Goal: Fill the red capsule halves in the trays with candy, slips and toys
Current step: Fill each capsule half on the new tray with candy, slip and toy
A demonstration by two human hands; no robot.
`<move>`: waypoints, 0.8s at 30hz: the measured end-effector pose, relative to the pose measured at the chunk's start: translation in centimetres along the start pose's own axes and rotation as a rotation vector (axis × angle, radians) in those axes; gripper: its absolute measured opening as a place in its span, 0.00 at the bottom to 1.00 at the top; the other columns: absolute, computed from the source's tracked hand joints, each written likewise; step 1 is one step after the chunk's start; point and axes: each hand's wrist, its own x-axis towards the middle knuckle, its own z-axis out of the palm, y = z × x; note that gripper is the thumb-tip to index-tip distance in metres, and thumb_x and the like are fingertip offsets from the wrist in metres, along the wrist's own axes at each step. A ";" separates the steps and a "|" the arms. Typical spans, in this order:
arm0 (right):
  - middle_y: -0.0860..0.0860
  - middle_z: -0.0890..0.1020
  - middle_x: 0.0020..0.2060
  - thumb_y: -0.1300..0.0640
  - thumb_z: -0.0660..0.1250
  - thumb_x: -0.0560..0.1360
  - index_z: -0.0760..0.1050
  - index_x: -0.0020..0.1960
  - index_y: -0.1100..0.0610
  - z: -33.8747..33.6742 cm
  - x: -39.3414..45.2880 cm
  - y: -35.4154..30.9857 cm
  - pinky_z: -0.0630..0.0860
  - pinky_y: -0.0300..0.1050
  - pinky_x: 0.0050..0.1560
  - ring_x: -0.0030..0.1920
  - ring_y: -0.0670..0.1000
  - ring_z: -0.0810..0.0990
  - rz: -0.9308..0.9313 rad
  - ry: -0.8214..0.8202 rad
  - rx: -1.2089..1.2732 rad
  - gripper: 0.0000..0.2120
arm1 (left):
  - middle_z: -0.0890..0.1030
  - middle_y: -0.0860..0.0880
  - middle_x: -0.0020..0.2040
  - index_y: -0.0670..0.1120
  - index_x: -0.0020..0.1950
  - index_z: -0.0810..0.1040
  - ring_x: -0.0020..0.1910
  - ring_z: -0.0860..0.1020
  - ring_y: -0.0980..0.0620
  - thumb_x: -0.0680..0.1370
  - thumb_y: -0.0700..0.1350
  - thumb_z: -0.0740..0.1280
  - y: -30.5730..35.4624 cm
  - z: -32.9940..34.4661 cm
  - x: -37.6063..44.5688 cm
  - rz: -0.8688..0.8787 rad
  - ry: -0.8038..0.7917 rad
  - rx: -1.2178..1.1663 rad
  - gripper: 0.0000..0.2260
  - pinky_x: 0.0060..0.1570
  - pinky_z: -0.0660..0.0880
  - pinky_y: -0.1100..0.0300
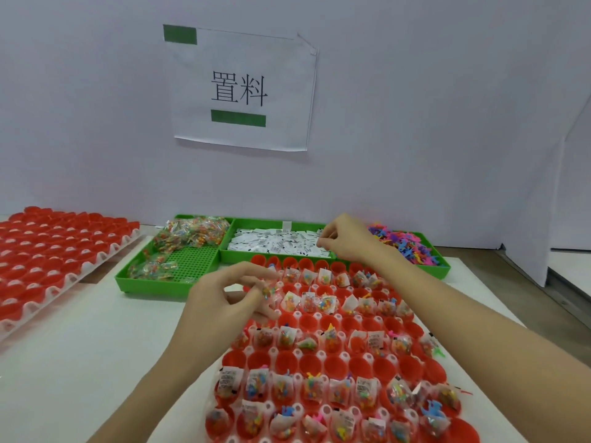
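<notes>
Pinching a candy packet (pixel 268 290), the left hand (pixel 224 302) is curled; slips (pixel 281 243) are pinched by the right hand (pixel 343 239).

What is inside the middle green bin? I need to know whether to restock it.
The middle green bin holds a loose pile of white paper slips. The right hand pinches slips at its right end and covers that corner; the bin's floor is hidden under the pile.

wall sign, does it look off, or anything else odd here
The wall sign hangs slightly askew, and its top right corner is bent where it is fixed. On the near tray, toys and slips stick out past capsule rims at the right edge, one pink piece overhanging. Nothing looks spilled onto the table.
</notes>
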 end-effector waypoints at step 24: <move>0.59 0.86 0.54 0.59 0.71 0.77 0.84 0.52 0.67 2.7 3.7 1.0 0.82 0.51 0.51 0.46 0.54 0.84 0.070 -0.110 -0.165 0.11 | 0.86 0.49 0.44 0.53 0.51 0.87 0.38 0.87 0.49 0.79 0.37 0.71 0.2 -0.7 0.2 -0.011 0.043 0.045 0.10 0.47 0.84 0.44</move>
